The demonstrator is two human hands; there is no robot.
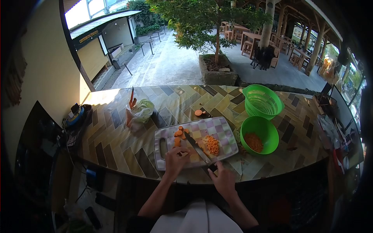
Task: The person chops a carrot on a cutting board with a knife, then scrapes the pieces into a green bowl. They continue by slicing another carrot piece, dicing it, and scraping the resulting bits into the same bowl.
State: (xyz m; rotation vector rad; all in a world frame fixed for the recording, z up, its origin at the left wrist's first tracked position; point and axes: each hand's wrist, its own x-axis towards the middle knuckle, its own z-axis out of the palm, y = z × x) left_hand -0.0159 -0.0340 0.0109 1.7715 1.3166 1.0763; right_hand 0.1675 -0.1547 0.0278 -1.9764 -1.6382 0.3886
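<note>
A checkered cutting board (229,148) lies on the table near its front edge. On it, orange carrot pieces (178,134) sit at the upper left and a pile of diced carrot (212,145) at the right. My right hand (222,178) is closed on the dark handle of a knife (197,147), whose blade points up and left across the board. Over the board's lower left is my left hand (178,158), its fingers pinched together; whatever they hold, if anything, is too small to make out.
Right of the board stand a green bowl (272,136) with orange bits inside and a green colander (264,99). A plastic bag (140,110) with carrots is at the left. Cut carrot ends (199,112) lie behind the board. Cables and devices (75,116) occupy the left edge.
</note>
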